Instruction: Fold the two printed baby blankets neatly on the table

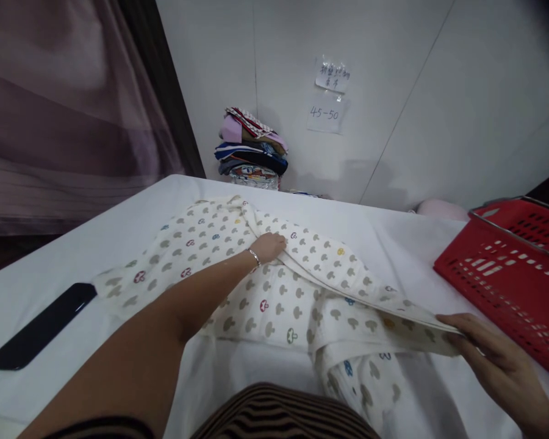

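A white cloth printed with small mushrooms, mostly grey with a few red, blue and yellow ones, lies spread on a white-covered table. Part of it is folded over, and one end hangs down at the near edge, bunched. My left hand, wearing a bracelet, is closed on the cloth's fold near its middle; the fingertips are partly hidden. Pinched between the thumb and fingers of my right hand is the cloth's right end, pulled out and lifted slightly toward the table's right side.
A red plastic basket with a metal handle stands at the right. Beyond the far edge rises a stack of folded fabrics against the white wall. A dark flat slab lies on the left. Paper signs hang on the wall.
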`<move>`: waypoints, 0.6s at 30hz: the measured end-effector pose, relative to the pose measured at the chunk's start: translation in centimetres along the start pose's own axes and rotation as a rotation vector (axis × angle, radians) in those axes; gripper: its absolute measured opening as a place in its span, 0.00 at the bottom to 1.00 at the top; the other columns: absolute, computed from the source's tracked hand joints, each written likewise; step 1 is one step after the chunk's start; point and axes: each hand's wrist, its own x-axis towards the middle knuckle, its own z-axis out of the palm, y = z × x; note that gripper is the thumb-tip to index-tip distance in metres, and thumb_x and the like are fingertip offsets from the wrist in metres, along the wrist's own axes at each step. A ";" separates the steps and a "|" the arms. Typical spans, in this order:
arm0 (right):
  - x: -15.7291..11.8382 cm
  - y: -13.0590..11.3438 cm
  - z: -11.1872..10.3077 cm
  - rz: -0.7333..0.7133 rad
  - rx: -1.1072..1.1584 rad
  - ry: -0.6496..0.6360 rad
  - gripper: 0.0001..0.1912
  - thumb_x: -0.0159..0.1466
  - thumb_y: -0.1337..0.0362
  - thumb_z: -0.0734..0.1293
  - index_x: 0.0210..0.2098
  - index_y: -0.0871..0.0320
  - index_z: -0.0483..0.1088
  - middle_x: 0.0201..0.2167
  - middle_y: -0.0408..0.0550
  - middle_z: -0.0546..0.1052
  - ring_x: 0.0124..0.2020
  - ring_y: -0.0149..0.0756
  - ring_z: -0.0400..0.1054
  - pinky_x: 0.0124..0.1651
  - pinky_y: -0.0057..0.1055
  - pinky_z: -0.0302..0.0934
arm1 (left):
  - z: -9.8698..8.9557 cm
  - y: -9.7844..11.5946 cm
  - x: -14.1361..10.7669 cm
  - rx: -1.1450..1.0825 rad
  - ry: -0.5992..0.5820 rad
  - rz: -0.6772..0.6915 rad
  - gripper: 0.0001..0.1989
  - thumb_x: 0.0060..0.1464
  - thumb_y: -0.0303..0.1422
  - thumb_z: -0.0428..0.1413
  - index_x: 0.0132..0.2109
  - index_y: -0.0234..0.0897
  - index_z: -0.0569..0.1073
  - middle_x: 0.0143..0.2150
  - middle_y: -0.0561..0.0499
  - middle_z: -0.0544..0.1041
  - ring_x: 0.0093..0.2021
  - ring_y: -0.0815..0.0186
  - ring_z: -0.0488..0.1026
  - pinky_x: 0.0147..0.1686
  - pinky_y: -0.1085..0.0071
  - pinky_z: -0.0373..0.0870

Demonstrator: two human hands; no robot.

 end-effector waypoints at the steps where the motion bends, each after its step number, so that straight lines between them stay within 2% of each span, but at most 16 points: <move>1: -0.1 0.1 0.0 0.015 0.003 -0.003 0.12 0.55 0.50 0.61 0.37 0.21 0.68 0.36 0.43 0.74 0.38 0.54 0.69 0.37 0.49 0.66 | -0.2 -0.2 -0.3 0.004 0.024 -0.011 0.11 0.57 0.26 0.45 0.37 0.34 0.72 0.40 0.45 0.73 0.42 0.63 0.69 0.40 0.67 0.64; 4: -0.2 0.4 -0.1 0.057 0.001 0.004 0.11 0.54 0.49 0.61 0.35 0.22 0.68 0.35 0.43 0.74 0.38 0.55 0.69 0.39 0.50 0.65 | -0.4 -0.6 -1.8 0.004 0.035 0.002 0.11 0.58 0.28 0.45 0.40 0.35 0.72 0.41 0.46 0.73 0.41 0.64 0.70 0.37 0.69 0.64; 8: -0.1 0.7 0.0 0.084 -0.004 0.003 0.09 0.54 0.48 0.61 0.34 0.25 0.69 0.35 0.43 0.74 0.39 0.55 0.69 0.40 0.50 0.65 | 0.8 -0.2 -3.6 -0.030 -0.051 0.003 0.12 0.58 0.28 0.45 0.44 0.39 0.71 0.47 0.48 0.73 0.44 0.66 0.70 0.38 0.72 0.66; 14: -0.1 1.2 -0.1 0.042 -0.014 0.010 0.10 0.54 0.50 0.63 0.35 0.29 0.71 0.35 0.41 0.75 0.38 0.53 0.70 0.39 0.49 0.66 | 1.8 0.4 -3.4 -0.092 -0.050 -0.073 0.16 0.60 0.29 0.43 0.51 0.41 0.70 0.55 0.49 0.70 0.51 0.64 0.68 0.43 0.69 0.68; 18: -0.3 2.0 -0.2 0.007 -0.021 0.050 0.10 0.54 0.51 0.64 0.36 0.36 0.73 0.36 0.41 0.76 0.38 0.51 0.71 0.39 0.44 0.68 | 1.5 0.2 -3.5 -0.108 -0.086 -0.043 0.17 0.57 0.26 0.46 0.51 0.41 0.69 0.55 0.50 0.70 0.53 0.63 0.67 0.46 0.68 0.67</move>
